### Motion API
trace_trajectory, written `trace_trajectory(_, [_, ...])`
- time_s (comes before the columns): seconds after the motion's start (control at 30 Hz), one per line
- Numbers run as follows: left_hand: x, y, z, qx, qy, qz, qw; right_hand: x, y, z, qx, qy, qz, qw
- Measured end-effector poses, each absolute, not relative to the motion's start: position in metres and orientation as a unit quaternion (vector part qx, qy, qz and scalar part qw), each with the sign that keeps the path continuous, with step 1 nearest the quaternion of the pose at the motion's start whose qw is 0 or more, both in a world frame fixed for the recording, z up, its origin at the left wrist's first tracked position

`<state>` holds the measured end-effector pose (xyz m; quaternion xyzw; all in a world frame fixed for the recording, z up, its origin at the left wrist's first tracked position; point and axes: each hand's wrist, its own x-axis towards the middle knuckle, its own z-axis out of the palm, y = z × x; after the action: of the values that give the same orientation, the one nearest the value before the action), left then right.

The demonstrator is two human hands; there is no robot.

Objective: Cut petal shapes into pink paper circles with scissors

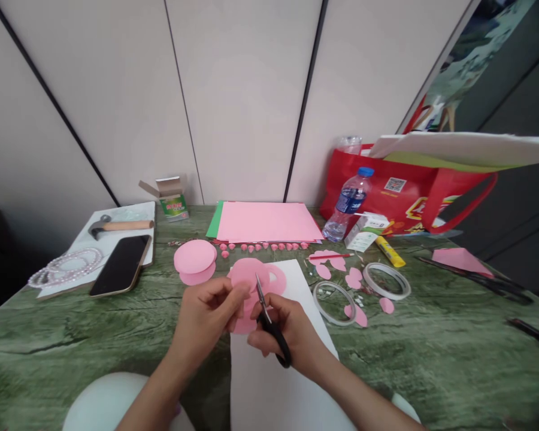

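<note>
- Far left of the white sheet (278,371), a phone (121,264) lies on a pale board (135,211) with a hammer (119,225) and a string of beads (67,266); behind them an open little green box (173,197) stands, and I cannot tell what is in it.
- Just left of the white sheet, my left hand (206,314) is closed in a pinch on the pink paper piece (245,302), holding it above the sheet's upper edge.
- Over the white sheet, my right hand (287,332) is curled through the black loops of the scissors (269,320), blades up against the pink paper piece; I cannot tell how far the blades gape.
- Risk, as I judge it: my left fingertips sit close to the blades, so a quick snip could nick them, and a slack pinch could let the paper twist and the cut wander.
- Behind the white sheet lie pink paper discs (195,260) and a stack of pink sheets (267,221).
- Right of the white sheet lie two tape rings (335,302) and cut pink petals (354,278).
- Far right of it, a water bottle (348,206) holds some water, and could tip onto the paper if knocked; the red bag (413,191) carries flat boards on top, its inside hidden.
</note>
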<state>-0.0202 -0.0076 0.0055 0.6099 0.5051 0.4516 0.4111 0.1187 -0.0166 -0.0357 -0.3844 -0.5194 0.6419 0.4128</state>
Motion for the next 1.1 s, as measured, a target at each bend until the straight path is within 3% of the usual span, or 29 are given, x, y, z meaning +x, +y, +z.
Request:
trace_trajectory(0.23, [-0.021, -0.007, 0.008, 0.646, 0.502, 0.395, 0.418, 0.122, -0.015, -0.036, -0.344, -0.531, 0.634, 0.445])
trace_trajectory(0.57, [-0.026, -0.002, 0.003, 0.659, 0.494, 0.383, 0.418, 0.123, -0.012, -0.041, -0.392, -0.517, 0.632, 0.425])
trace_trajectory(0.93, [-0.035, 0.015, -0.016, 0.632, 0.488, 0.392, 0.457, 0.135, 0.009, -0.051, -0.413, -0.433, 0.587, 0.546])
trace_trajectory(1.1, [-0.029, 0.016, -0.018, 0.67, 0.478, 0.335, 0.458, 0.135, 0.01, -0.051, -0.395, -0.453, 0.583, 0.547])
